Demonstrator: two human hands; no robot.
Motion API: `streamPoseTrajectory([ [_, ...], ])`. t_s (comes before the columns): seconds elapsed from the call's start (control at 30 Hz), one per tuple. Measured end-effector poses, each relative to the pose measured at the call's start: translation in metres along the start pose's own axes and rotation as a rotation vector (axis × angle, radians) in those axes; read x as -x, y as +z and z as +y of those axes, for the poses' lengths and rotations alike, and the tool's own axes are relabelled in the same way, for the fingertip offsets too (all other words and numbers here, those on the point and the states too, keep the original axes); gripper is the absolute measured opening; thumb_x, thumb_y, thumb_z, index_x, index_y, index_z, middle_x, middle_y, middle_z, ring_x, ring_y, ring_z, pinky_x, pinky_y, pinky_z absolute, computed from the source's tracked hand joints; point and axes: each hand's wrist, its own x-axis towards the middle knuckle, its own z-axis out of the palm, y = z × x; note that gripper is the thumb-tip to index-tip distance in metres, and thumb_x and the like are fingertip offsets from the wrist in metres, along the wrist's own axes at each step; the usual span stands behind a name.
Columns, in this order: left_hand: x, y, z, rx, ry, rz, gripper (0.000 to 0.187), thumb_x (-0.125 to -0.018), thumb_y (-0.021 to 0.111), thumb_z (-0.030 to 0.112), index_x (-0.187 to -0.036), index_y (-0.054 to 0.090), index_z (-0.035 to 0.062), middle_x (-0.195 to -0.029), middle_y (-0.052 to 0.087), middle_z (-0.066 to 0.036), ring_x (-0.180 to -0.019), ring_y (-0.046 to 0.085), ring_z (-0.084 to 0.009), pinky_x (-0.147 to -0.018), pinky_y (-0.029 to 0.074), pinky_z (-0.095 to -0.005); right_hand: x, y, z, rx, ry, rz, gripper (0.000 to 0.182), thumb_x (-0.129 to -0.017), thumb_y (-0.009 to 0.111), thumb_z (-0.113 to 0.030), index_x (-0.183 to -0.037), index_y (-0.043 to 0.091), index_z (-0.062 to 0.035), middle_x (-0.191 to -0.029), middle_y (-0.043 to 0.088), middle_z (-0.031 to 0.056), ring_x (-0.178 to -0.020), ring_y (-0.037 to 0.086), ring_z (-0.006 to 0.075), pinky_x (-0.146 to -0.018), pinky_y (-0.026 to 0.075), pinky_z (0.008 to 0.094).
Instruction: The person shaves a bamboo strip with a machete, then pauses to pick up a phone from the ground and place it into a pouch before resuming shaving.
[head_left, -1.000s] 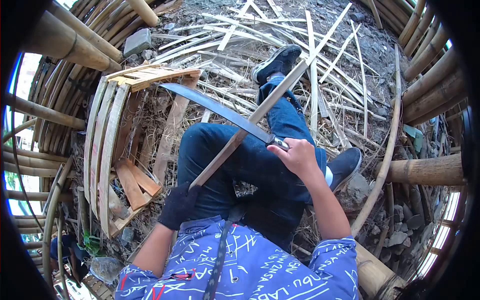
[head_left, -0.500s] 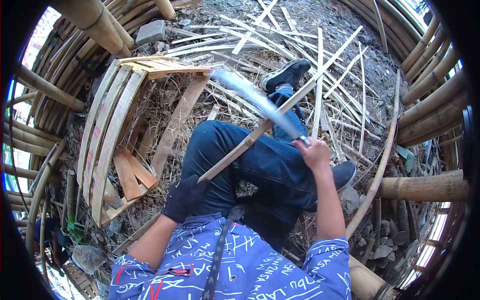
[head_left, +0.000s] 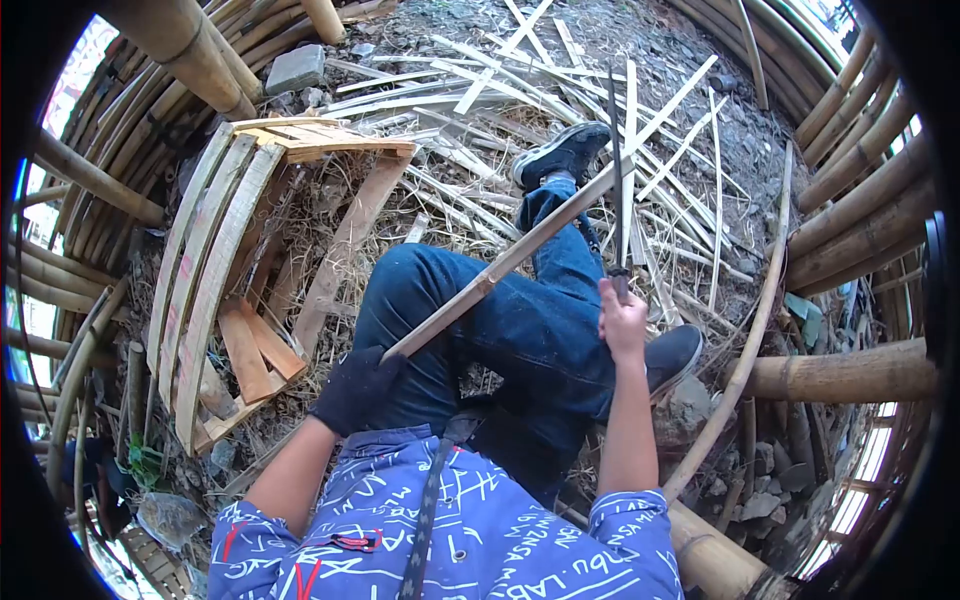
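Note:
My left hand (head_left: 358,390), in a dark glove, is closed around the near end of a long split bamboo strip (head_left: 470,293). The strip slants up and away across my jeans, past the raised knee. In my closed right hand (head_left: 624,320), which is bare, is the handle of a machete (head_left: 616,180). Its long narrow blade stands edge-on, pointing away from me, and crosses the strip's far part in this view. Under the strip are my bent leg and my stretched leg with a dark shoe (head_left: 562,155).
At left lies a curved slatted wooden crate (head_left: 225,250) with loose wood pieces inside. Several pale bamboo strips (head_left: 480,85) are strewn over the ground ahead. Thick bamboo poles (head_left: 840,370) flank both sides, and a grey block (head_left: 295,70) lies behind the crate.
The machete has swung from a blurred slant toward the upper left to pointing straight away from me. My left hand keeps its grip on the bamboo strip.

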Motion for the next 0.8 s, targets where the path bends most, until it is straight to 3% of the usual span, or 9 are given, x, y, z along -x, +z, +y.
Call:
streamPoseTrajectory([
  [0.07,-0.008,-0.005,-0.002,0.071,0.117,-0.031,0.048,-0.092,0.054,0.041,-0.076,0.064,-0.0031,-0.071,0.061,-0.027,-0.067,0.062,-0.0412,-0.062,0.045,-0.0463,0.005,0.014,0.003,-0.018,-0.020,0.001,0.033,-0.085,0.074,-0.031,-0.071,0.055,-0.0075,-0.051,0.049,-0.0026,-0.038,0.046,0.0060,-0.035,0.035,0.0225],
  [0.1,-0.012,-0.010,0.000,0.063,0.132,-0.034,0.048,-0.092,0.054,0.041,-0.076,0.064,-0.0031,-0.071,0.061,-0.027,-0.067,0.062,-0.0412,-0.062,0.045,-0.0463,0.005,0.014,0.004,-0.045,-0.057,-0.013,0.028,-0.084,0.074,-0.026,-0.075,0.056,-0.0070,-0.052,0.050,-0.0026,-0.039,0.047,0.0061,-0.035,0.036,0.0228],
  [0.27,-0.031,-0.028,0.013,-0.050,-0.218,-0.313,0.059,-0.087,0.059,0.052,-0.074,0.065,-0.0054,-0.066,0.060,-0.027,-0.065,0.063,-0.0404,-0.059,0.045,-0.0477,0.000,0.012,0.016,-0.065,-0.117,0.005,0.016,-0.081,0.070,-0.011,-0.086,0.055,-0.0059,-0.057,0.052,-0.0023,-0.040,0.048,0.0065,-0.035,0.037,0.0234],
  [0.37,-0.027,-0.016,0.008,-0.165,-0.061,-0.153,0.062,-0.084,0.061,0.055,-0.074,0.065,-0.0058,-0.068,0.062,-0.028,-0.068,0.064,-0.0415,-0.062,0.047,-0.0501,-0.006,0.008,0.027,-0.132,-0.110,0.007,0.013,-0.079,0.063,-0.004,-0.087,0.054,-0.0056,-0.056,0.050,-0.0014,-0.039,0.047,0.0077,-0.035,0.037,0.0240],
  [0.47,-0.023,0.000,-0.004,-0.244,-0.094,-0.055,0.069,-0.080,0.057,0.066,-0.082,0.071,-0.0013,-0.078,0.065,-0.029,-0.077,0.066,-0.0437,-0.071,0.052,-0.0510,-0.007,0.007,0.026,-0.168,-0.082,0.055,0.013,-0.079,0.064,-0.005,-0.087,0.054,-0.0050,-0.056,0.051,-0.0008,-0.039,0.047,0.0085,-0.034,0.037,0.0247],
  [0.73,-0.009,-0.010,0.022,-0.285,-0.126,0.022,0.067,-0.082,0.053,0.066,-0.082,0.072,0.0012,-0.076,0.065,-0.028,-0.076,0.066,-0.0436,-0.071,0.053,-0.0515,-0.003,0.011,0.019,-0.108,-0.121,0.099,0.013,-0.083,0.066,-0.009,-0.083,0.054,-0.0050,-0.052,0.050,-0.0011,-0.036,0.046,0.0079,-0.033,0.035,0.0237],
  [0.8,-0.006,-0.014,0.033,-0.301,-0.112,0.037,0.066,-0.083,0.053,0.065,-0.081,0.072,0.0021,-0.075,0.065,-0.027,-0.075,0.066,-0.0428,-0.070,0.053,-0.0508,-0.003,0.009,0.026,-0.058,-0.106,0.092,0.017,-0.081,0.069,-0.013,-0.083,0.056,-0.0022,-0.056,0.054,0.0011,-0.042,0.052,0.0127,-0.040,0.041,0.0287],
])
